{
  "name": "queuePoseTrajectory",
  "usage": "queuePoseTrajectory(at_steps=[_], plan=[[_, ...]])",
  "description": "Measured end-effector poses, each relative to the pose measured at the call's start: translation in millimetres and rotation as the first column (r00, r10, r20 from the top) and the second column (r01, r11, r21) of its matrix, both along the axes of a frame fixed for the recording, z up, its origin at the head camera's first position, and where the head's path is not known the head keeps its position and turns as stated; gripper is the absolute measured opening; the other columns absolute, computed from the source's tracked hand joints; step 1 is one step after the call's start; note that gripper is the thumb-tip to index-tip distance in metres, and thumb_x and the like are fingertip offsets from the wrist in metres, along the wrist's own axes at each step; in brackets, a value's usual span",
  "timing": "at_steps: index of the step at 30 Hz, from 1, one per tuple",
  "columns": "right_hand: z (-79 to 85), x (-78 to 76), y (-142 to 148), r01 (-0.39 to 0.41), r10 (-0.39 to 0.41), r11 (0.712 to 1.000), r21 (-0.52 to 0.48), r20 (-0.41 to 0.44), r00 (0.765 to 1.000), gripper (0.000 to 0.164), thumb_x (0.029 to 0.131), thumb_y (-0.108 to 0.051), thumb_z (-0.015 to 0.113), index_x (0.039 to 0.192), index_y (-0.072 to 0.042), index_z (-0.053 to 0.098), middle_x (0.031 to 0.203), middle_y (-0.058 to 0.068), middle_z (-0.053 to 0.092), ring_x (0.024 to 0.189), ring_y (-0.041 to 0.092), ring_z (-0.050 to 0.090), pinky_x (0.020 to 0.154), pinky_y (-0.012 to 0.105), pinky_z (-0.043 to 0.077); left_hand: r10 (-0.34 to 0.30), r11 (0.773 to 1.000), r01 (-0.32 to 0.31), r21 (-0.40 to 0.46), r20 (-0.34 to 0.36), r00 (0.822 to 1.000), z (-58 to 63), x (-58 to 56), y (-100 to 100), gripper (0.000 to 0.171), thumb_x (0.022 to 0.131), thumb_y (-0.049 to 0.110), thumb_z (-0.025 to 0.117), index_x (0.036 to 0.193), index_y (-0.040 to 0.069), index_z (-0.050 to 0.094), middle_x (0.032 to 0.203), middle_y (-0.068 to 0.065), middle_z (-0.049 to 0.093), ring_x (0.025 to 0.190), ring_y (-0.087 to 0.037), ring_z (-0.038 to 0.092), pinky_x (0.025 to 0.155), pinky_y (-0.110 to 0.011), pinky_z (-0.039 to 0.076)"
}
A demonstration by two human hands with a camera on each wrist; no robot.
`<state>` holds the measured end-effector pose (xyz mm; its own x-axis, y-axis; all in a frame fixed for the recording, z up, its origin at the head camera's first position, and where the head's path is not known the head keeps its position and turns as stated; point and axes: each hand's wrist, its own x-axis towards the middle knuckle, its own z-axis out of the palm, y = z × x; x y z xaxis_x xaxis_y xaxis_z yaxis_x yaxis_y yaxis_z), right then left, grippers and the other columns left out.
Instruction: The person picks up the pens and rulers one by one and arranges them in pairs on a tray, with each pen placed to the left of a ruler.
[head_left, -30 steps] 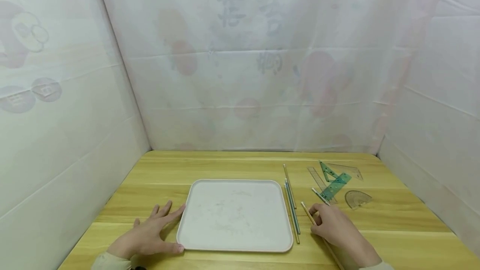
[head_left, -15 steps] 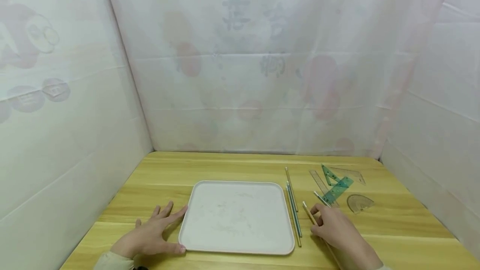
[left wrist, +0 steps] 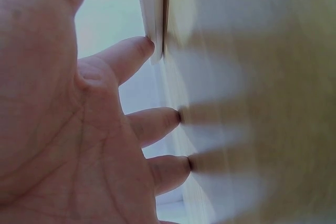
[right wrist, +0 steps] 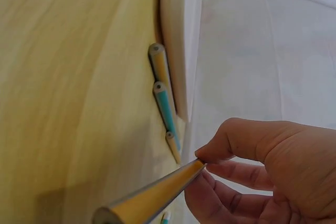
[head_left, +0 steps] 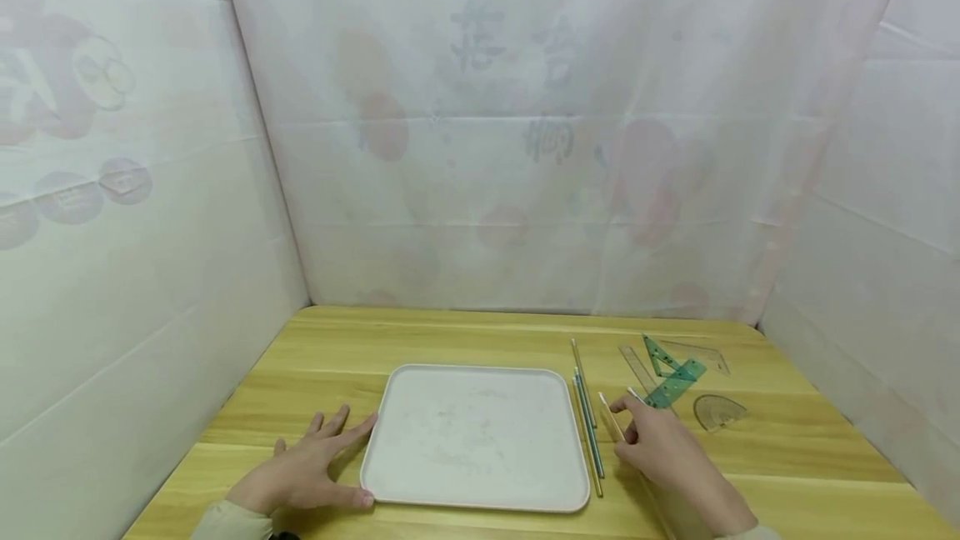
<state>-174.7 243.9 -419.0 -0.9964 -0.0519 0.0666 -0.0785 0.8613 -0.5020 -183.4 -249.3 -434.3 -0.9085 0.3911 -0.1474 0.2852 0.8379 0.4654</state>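
Observation:
My left hand [head_left: 303, 469] lies spread at the left side of a white rectangular tray [head_left: 476, 444], forefinger and thumb touching its edge. In the left wrist view the straight fingertips [left wrist: 144, 46] show against the tray's side. My right hand [head_left: 667, 450] pinches a yellow pencil with dark stripes [right wrist: 157, 195] between thumb and fingers, to the right of the tray. Along the tray's right side lie a teal pencil [head_left: 589, 432] and two yellow pencils [right wrist: 159, 59]. Another pencil [head_left: 635, 393] pokes out beyond the right hand, mostly hidden by it.
At the back right, a green set square [head_left: 658, 359] overlaps a green ruler [head_left: 675, 384]. Around them lie a clear ruler [head_left: 636, 367], a clear set square [head_left: 701, 354] and a clear protractor [head_left: 718, 412]. White cloth walls [head_left: 480, 265] border the wooden table [head_left: 420, 332].
My right hand has moved slightly left and away from me with the yellow pencil, which seems to have come up off the table. My left hand stays at the tray. The head view has shifted slightly.

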Motion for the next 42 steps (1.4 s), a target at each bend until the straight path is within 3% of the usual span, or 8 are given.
queuePoseTrajectory(at_steps=[12, 25, 42], plan=[[5.0, -8.6, -23.3, -0.037, 0.037, 0.999, -0.036, 0.001, 0.999, 0.049, 0.085, -0.003, 0.075, 0.134, -0.001, 0.065, 0.075, -0.002, 0.063, 0.061, 0.015, 0.053, 0.055, 0.028, 0.041, 0.002, 1.0, -0.002, 0.001, 0.013, 1.0, -0.7, -0.3, -0.2, 0.11, 0.081, 0.065, 0.087, 0.169, 0.026, 0.036, 0.174, -0.036, 0.019, 0.15, -0.078, 0.012, 0.092, -0.104, 0.006], [14.9, -22.4, -48.3, -0.092, 0.091, 0.995, -0.046, -0.012, 0.996, 0.048, 0.088, 0.002, 0.07, 0.135, 0.0, 0.066, 0.069, -0.003, 0.062, 0.054, 0.011, 0.044, 0.05, 0.022, 0.034, 0.011, 1.0, -0.011, -0.002, 0.012, 1.0, -0.6, -0.2, -0.3, 0.111, 0.08, 0.066, 0.087, 0.169, 0.026, 0.036, 0.174, -0.035, 0.019, 0.151, -0.077, 0.012, 0.093, -0.104, 0.006], [21.7, -38.4, -92.5, -0.098, 0.103, 0.988, -0.121, 0.04, 0.994, 0.045, 0.094, 0.001, 0.072, 0.138, 0.0, 0.064, 0.075, 0.002, 0.065, 0.057, 0.014, 0.06, 0.052, 0.028, 0.053, 0.013, 1.0, -0.013, -0.016, -0.009, 1.0, -0.9, -0.2, 1.9, 0.109, 0.081, 0.063, 0.088, 0.169, 0.026, 0.036, 0.174, -0.035, 0.02, 0.151, -0.077, 0.012, 0.094, -0.104, 0.007]])
